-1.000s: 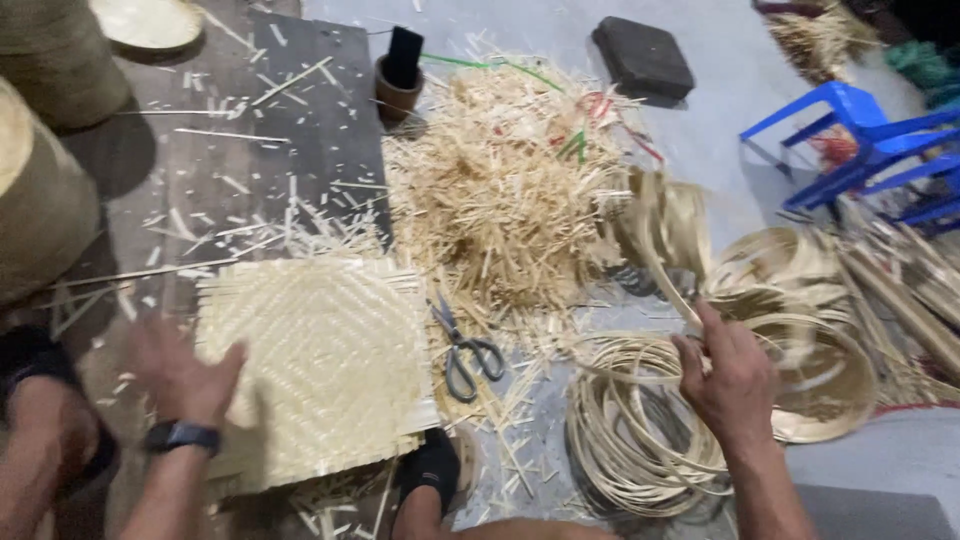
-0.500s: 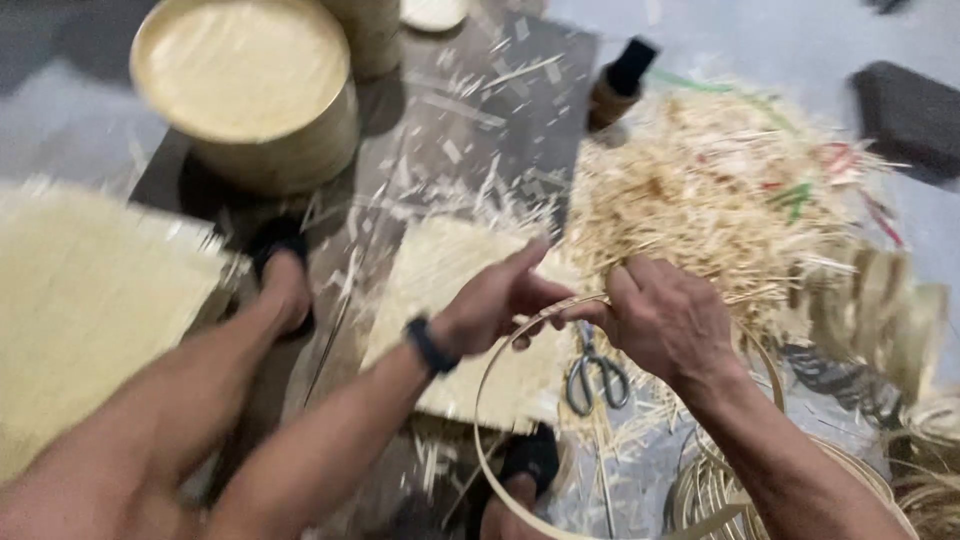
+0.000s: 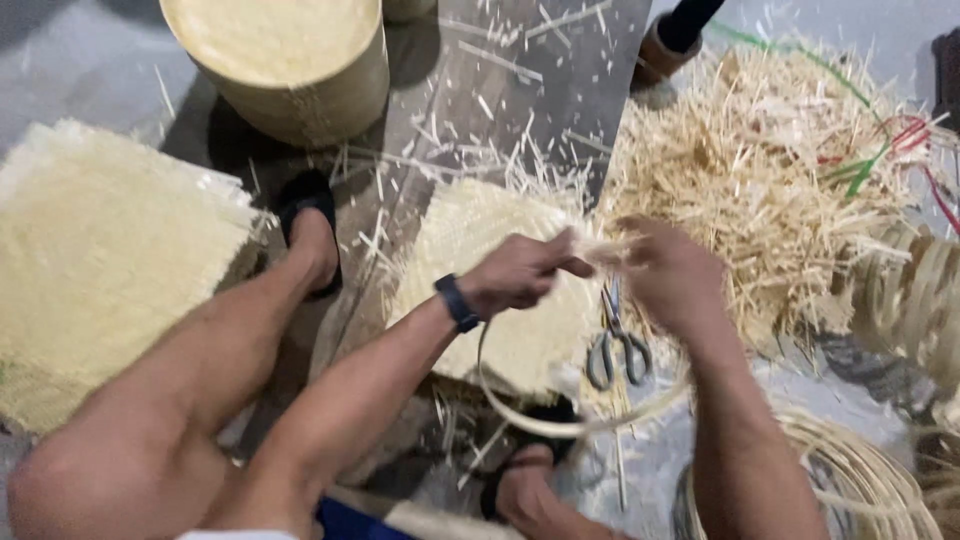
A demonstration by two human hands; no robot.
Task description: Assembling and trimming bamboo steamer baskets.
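Both hands pinched shut on the bamboo hoop [image 3: 560, 425] w/ left hand [image 3: 520, 275] & right hand [image 3: 665, 275] meeting at its top over the woven mat [image 3: 500, 260], loop sagging near the scissors [image 3: 615, 345] — springy strip could slip & whip open, or snag those blades.

Inventory by count, as visible:

- Hands: two, a left hand [image 3: 518, 275] and a right hand [image 3: 668, 275], both closed on one thin bamboo hoop [image 3: 560, 420].
- Wristband [image 3: 457, 302]: one, on the left wrist.
- Scissors [image 3: 615, 345]: one pair, just right of centre.
- Woven mats: two, a small mat [image 3: 520, 330] at centre and a large mat [image 3: 100, 260] at left.
- Round lidded container [image 3: 285, 60]: one fully in view, far left.
- Heap of bamboo slivers [image 3: 780, 170]: one, far right.
- Sandalled feet: two, one left [image 3: 310, 225], one near [image 3: 525, 470].
- Coiled strips at near right [image 3: 850, 480]: number cannot be told.
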